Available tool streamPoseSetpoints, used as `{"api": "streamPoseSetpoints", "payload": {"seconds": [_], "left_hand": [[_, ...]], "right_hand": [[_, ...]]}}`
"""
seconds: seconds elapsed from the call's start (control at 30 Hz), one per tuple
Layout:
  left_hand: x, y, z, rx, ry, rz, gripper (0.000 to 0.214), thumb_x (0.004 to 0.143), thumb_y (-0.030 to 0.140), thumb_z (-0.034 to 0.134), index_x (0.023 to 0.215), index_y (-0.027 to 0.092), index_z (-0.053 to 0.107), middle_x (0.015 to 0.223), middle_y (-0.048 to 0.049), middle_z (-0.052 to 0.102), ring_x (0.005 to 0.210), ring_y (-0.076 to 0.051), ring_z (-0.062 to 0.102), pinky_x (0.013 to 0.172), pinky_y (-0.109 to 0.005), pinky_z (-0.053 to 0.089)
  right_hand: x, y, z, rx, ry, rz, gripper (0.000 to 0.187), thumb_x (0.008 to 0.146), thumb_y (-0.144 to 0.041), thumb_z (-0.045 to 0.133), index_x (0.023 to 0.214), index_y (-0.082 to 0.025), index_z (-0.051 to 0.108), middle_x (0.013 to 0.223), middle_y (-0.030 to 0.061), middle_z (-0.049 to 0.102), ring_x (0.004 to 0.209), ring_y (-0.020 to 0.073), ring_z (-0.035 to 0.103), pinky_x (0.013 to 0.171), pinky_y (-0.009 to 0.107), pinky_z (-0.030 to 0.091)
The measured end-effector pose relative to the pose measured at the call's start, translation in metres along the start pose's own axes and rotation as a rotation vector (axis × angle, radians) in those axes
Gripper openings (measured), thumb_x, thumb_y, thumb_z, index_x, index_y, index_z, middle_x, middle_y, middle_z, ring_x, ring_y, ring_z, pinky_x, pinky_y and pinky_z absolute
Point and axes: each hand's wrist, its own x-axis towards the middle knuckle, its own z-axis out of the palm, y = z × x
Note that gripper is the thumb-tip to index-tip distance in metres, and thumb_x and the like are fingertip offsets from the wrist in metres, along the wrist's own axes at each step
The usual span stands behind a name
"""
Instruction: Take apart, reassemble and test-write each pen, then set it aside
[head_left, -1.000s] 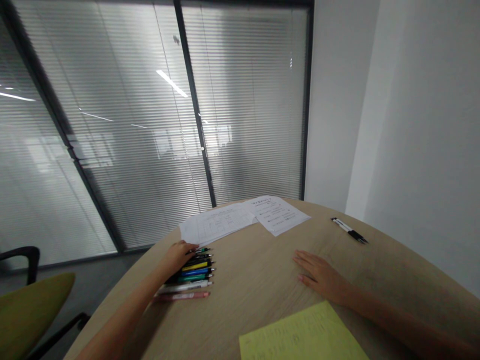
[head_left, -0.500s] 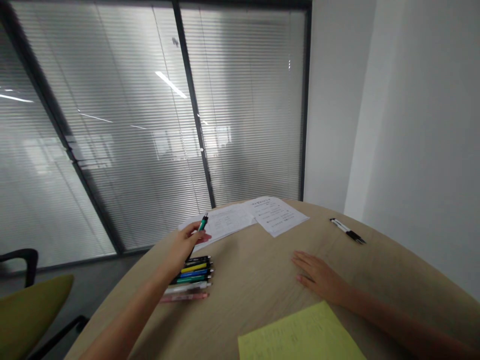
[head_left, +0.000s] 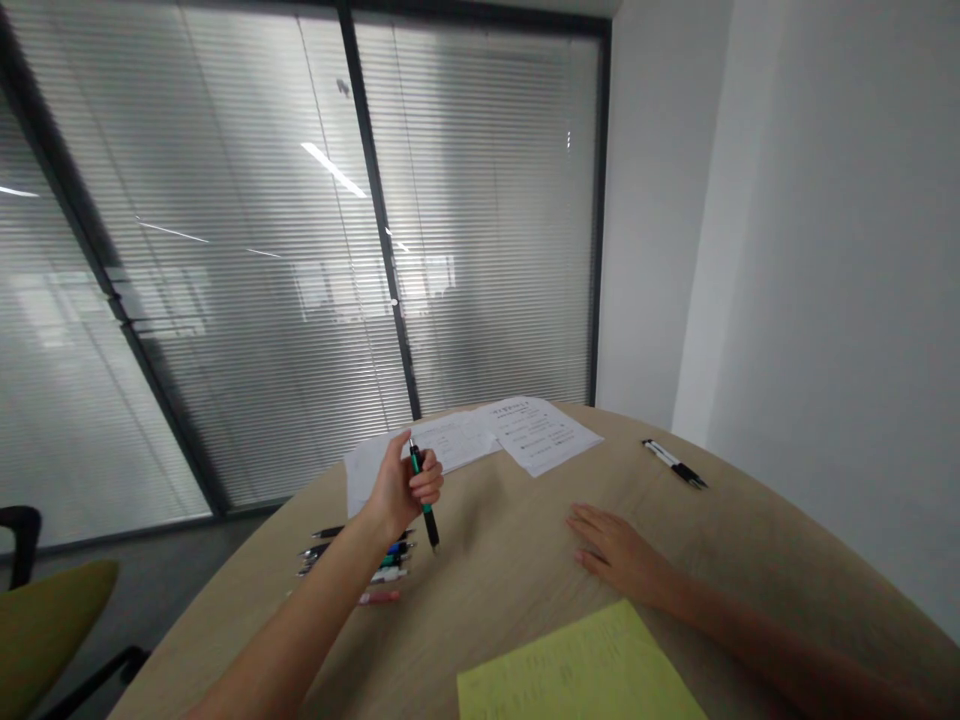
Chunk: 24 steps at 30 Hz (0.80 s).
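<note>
Green-black pen (head_left: 428,517), tip down | hands: left hand (head_left: 401,490) grips it; right hand (head_left: 611,546) released, palm down on table (head_left: 510,545)

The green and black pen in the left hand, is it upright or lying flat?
Upright, slightly tilted: the left hand grips the green and black pen, one end pointing up, the other down toward the table.

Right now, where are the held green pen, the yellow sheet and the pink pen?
Held green pen (head_left: 430,525), head view: black grip near the tip.
Yellow sheet (head_left: 576,672), head view: middle of its visible surface.
Pink pen (head_left: 382,597), head view: its visible end.
</note>
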Motion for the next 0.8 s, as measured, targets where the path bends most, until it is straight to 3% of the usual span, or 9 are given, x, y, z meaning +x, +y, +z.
{"api": "streamPoseSetpoints", "payload": {"seconds": [0.27, 0.57, 0.8], "left_hand": [[0.009, -0.019, -0.013, -0.082, 0.020, -0.043, 0.041, 0.077, 0.036, 0.031, 0.041, 0.017, 0.034, 0.037, 0.0095, 0.010, 0.026, -0.005, 0.015, 0.027, -0.014, 0.016], [0.006, -0.016, -0.013, -0.136, -0.016, -0.098, 0.060, 0.076, 0.065, 0.023, 0.044, 0.016, 0.036, 0.037, 0.0098, 0.013, 0.027, -0.005, 0.021, 0.028, -0.014, 0.021], [0.004, -0.016, -0.009, -0.135, -0.084, -0.059, 0.043, 0.081, 0.037, 0.035, 0.042, 0.017, 0.033, 0.039, 0.0097, 0.009, 0.028, -0.005, 0.014, 0.027, -0.013, 0.022]], "right_hand": [[0.000, 0.000, -0.001, -0.007, -0.003, -0.006, 0.047, 0.081, -0.038, 0.040, 0.120, -0.013, 0.048, 0.129, 0.0122, 0.042, 0.119, 0.0228, 0.036, 0.100, 0.039, 0.027], [-0.001, 0.002, 0.000, -0.013, -0.002, -0.010, 0.047, 0.081, -0.039, 0.040, 0.121, -0.014, 0.047, 0.129, 0.0115, 0.042, 0.119, 0.0221, 0.036, 0.099, 0.039, 0.028], [-0.001, 0.000, -0.002, -0.021, -0.001, -0.003, 0.047, 0.081, -0.037, 0.041, 0.120, -0.013, 0.048, 0.129, 0.0124, 0.041, 0.119, 0.0223, 0.036, 0.099, 0.038, 0.028]]}}
